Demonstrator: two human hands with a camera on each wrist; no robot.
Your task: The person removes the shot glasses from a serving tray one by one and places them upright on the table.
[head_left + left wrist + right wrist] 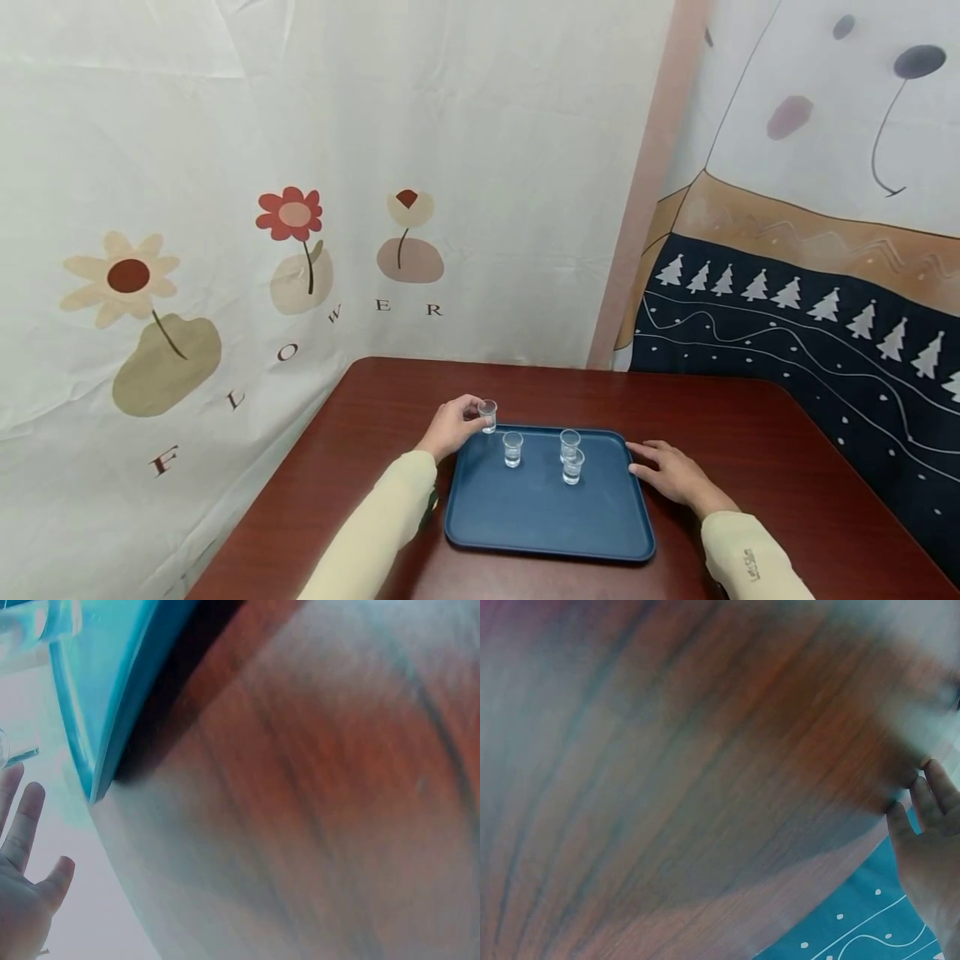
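At the far left corner of a blue tray (551,521), my left hand (452,427) pinches a small shot glass (488,417) between thumb and fingers. The left wrist view shows the other fingers of that hand (26,862) spread. Just right of it a second shot glass (512,450) stands on the tray. Two more, a rear shot glass (569,444) and a front shot glass (572,468), overlap each other farther right. Clear liquid shows in the lower part of the glasses. My right hand (671,471) has its fingers extended, fingertips right at the tray's right rim.
The tray lies on a dark red-brown wooden table (360,483). Behind stands a pale wall cloth (510,167) printed with flowers and letters. A dark blue cloth with white trees (787,292) hangs at the right, beyond the table's edge.
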